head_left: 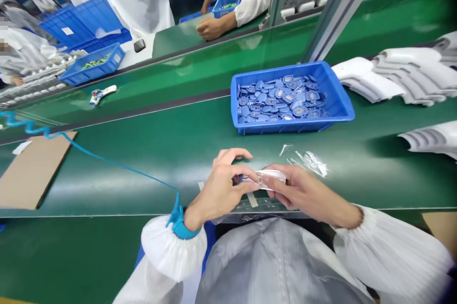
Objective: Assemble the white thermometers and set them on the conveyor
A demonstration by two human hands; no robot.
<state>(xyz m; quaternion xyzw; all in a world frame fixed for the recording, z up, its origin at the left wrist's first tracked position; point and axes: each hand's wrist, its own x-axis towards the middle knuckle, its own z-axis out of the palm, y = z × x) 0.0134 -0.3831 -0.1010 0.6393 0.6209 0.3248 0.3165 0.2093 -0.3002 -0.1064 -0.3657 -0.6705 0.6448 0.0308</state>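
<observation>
Both my hands meet over the near edge of the green belt, holding a small white plastic part (277, 175). My left hand (219, 189) pinches its left end, where a bit of blue shows between the fingers. My right hand (303, 190) grips the right end, with the thumb pressed on top. Fingers hide much of the part. Just beyond my right hand lie thin clear plastic strips (312, 163). A blue bin (278, 127) full of small blue plastic pieces (273, 99) stands farther back. Around my left wrist is a blue strap (183, 228).
A coiled blue cord (117, 160) runs left from the strap. White curved shells (378, 78) are stacked at the right. Cardboard (34, 171) lies at the left. A metal post (332, 18) rises behind the bin. Across the belt, a co-worker's hand (216, 27) rests by another blue bin.
</observation>
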